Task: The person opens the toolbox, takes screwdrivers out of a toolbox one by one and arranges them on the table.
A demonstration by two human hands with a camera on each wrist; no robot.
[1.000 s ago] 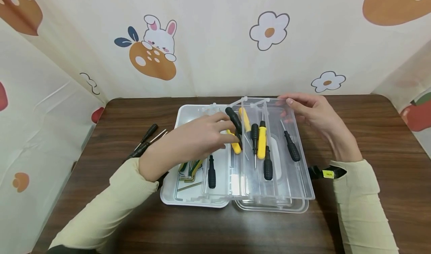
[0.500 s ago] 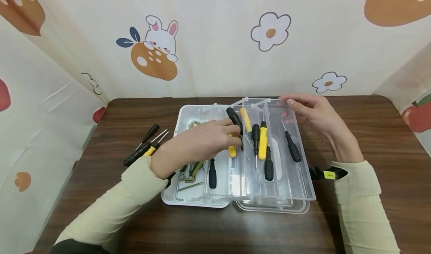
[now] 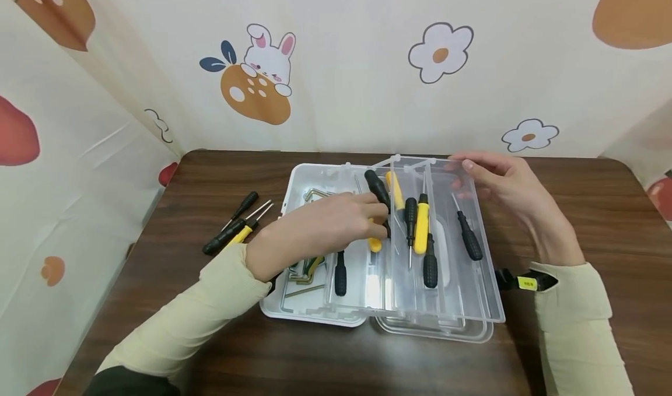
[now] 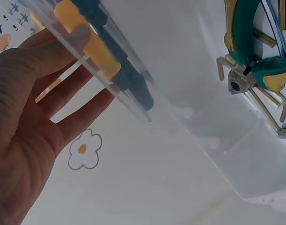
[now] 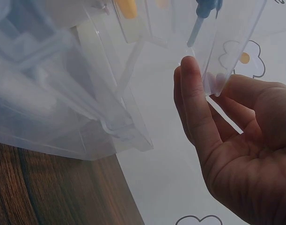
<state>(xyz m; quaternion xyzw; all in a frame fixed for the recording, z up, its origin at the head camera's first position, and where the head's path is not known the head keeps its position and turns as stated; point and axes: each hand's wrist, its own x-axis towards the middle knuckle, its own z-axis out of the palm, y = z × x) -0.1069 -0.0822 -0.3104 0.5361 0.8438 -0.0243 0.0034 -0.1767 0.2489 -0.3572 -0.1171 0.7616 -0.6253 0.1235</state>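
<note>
My left hand [image 3: 346, 220] reaches over the toolbox from the left. Its thumb and fingers grip the near wall of the upper clear plastic tray [image 4: 128, 101], beside yellow and black handles that show through. My right hand [image 3: 517, 192] pinches the tray's far right corner between thumb and fingers. Screwdrivers lie in that upper tray [image 3: 452, 294], among them a yellow-handled screwdriver [image 3: 422, 227] and a black-handled screwdriver [image 3: 469, 237]. Below on the left, the white toolbox base [image 3: 296, 180] holds several hex keys [image 4: 269, 110] and green-and-yellow pliers [image 4: 243, 33].
Several loose screwdrivers [image 3: 223, 238] lie on the brown wooden table [image 3: 325, 361] left of the box. Another black-handled screwdriver [image 3: 340, 274] lies near the front of the box. The clear box lid [image 3: 462, 330] rests under the tray at right. A patterned curtain [image 3: 357, 93] stands behind.
My left hand has moved right over the box, up to the upper tray's edge. My right hand keeps its hold on the far corner. The whole head view has shifted slightly.
</note>
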